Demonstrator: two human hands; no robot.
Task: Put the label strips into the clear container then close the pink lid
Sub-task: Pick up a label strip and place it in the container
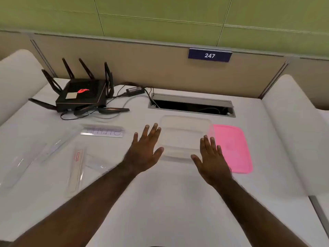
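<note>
A clear rectangular container (185, 132) stands open on the white desk, with nothing visible inside. The pink lid (235, 148) lies flat just right of it. Several clear label strips lie to the left: one with grey lettering (102, 132), one with a red mark (76, 171), and paler ones (51, 150) further left. My left hand (145, 148) hovers palm down with fingers spread at the container's left edge. My right hand (211, 158) is spread the same way at its front right corner, partly over the lid. Neither hand holds anything.
A black router (81, 96) with antennas and cables sits at the back left, beside a power adapter (135, 90). An open cable slot (191, 105) is cut into the desk behind the container. A partition with the sign 247 (210, 55) closes the back.
</note>
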